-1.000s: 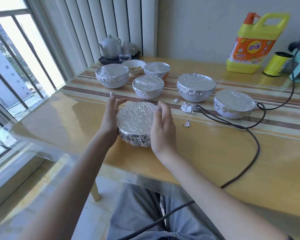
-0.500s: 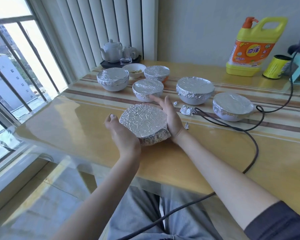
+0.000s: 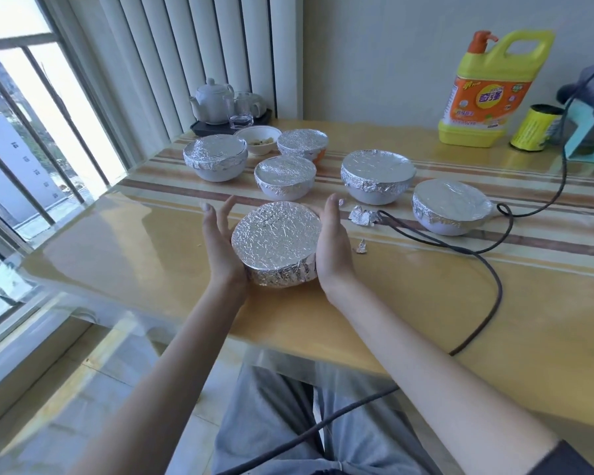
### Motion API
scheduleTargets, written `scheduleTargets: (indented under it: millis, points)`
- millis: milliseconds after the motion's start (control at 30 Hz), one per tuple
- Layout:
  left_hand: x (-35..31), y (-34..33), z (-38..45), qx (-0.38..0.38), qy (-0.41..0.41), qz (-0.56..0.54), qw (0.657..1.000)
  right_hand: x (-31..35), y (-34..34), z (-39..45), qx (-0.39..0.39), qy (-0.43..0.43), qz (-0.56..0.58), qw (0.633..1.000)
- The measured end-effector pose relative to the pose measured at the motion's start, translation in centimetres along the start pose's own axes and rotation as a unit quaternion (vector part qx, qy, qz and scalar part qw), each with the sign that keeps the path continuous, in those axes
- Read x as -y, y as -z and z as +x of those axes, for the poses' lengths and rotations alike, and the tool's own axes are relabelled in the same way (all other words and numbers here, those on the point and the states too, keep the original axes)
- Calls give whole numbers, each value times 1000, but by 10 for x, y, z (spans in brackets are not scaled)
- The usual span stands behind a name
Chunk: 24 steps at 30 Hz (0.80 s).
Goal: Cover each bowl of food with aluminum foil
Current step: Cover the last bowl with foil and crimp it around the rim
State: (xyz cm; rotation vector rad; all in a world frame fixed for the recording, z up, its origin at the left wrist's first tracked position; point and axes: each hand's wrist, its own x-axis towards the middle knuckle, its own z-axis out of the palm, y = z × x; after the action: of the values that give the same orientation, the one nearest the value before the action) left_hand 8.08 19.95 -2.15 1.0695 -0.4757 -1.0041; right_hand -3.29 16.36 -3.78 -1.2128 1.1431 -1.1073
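Foil-wrapped bowl [image 3: 277, 244] sits mid-table, near the front edge. My left hand [image 3: 220, 246] at its 9 o'clock and right hand [image 3: 333, 248] at 3 press flat against the sides, fingers straight, not curled. Five more bowls at 10 to 2 already covered; one small open bowl [image 3: 258, 140] w/ food at 11 looks left to do. Glossy yellow table [image 3: 460, 303], foil scraps [image 3: 363, 216], black cable [image 3: 487, 269], window w/ bars at 9.

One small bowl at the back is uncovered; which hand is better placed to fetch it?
Probably left: the uncovered bowl sits back-left, nearer the left hand than the right hand.
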Motion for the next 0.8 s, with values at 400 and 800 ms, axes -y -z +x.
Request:
scheduleTargets:
  millis: [400,800]
  points:
    - [32,-45,-5,-32,-22,-73,997,9,51,27,64,14,106,992]
    - [17,-37,8,45,-107,79,990,12,79,22,-190,172,-65,964]
